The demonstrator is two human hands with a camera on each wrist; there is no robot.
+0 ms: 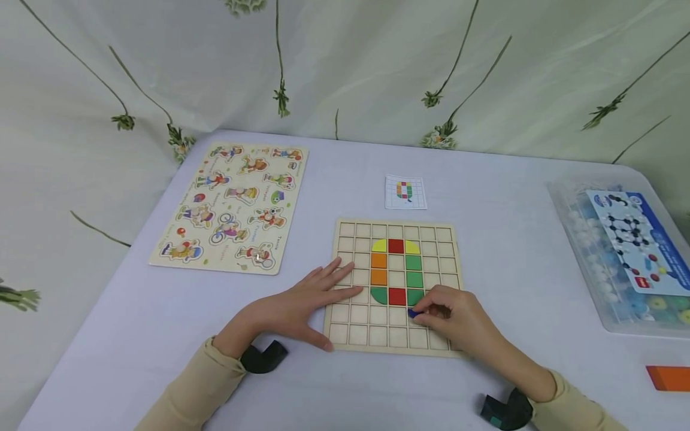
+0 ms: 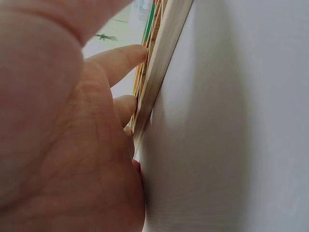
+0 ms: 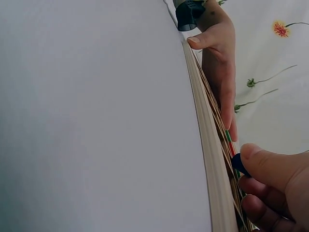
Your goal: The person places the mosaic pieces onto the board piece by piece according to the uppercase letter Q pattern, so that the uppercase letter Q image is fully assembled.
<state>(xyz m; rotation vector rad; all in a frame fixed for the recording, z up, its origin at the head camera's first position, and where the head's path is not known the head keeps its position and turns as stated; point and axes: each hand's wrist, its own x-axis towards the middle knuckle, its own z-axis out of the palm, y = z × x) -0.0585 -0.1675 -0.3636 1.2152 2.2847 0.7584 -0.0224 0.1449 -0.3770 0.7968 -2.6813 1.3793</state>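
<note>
A wooden grid board point(image 1: 377, 338) lies on the table with a ring of flat coloured pieces set in its cells. The ring has yellow corners at the top, red squares point(image 1: 396, 296) top and bottom, orange squares point(image 1: 379, 277) on the left and green pieces point(image 1: 414, 279) on the right. My left hand point(image 1: 293, 305) rests spread over the board's left edge, its thumb by the near corner. Between thumb and fingers my right hand point(image 1: 458, 312) pinches a small dark blue piece point(image 3: 239, 165), right at the cell below the green lower-right corner.
Behind the board lies a white pattern card point(image 1: 406, 202) with a similar coloured ring. A wooden picture puzzle point(image 1: 229, 206) lies at the left. At the right are a clear plastic box point(image 1: 587, 263) of model parts and an orange piece point(image 1: 671, 379) near the table's edge.
</note>
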